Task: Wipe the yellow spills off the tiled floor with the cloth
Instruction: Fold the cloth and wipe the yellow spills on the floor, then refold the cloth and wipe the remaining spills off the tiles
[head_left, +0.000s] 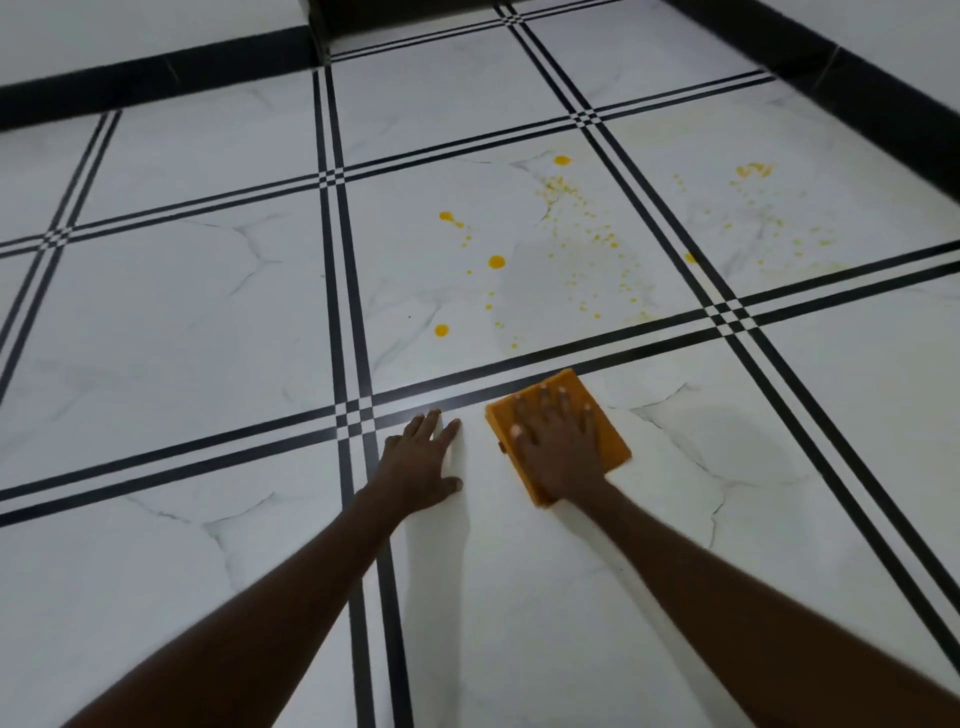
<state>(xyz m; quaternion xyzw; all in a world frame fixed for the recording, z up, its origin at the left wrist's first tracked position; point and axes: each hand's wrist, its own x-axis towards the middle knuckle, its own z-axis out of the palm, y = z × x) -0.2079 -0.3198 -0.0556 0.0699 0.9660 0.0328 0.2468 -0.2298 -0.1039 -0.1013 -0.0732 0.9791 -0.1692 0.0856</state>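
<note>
Cloth (558, 436): orange and folded flat, lying on the tiled floor (182, 322) just below a black line.
Right hand (558, 441): pressing down on the cloth with fingers spread wide.
Left hand (421, 462): lying flat on the bare floor beside the cloth, holding nothing.
Yellow spills (496, 262): sitting on the next tile up, not touched yet.
What could go wrong: pushing too fast could be smearing the drops wider; the leaning hand could be slipping on wet tile.
Containers: none showing.
</note>
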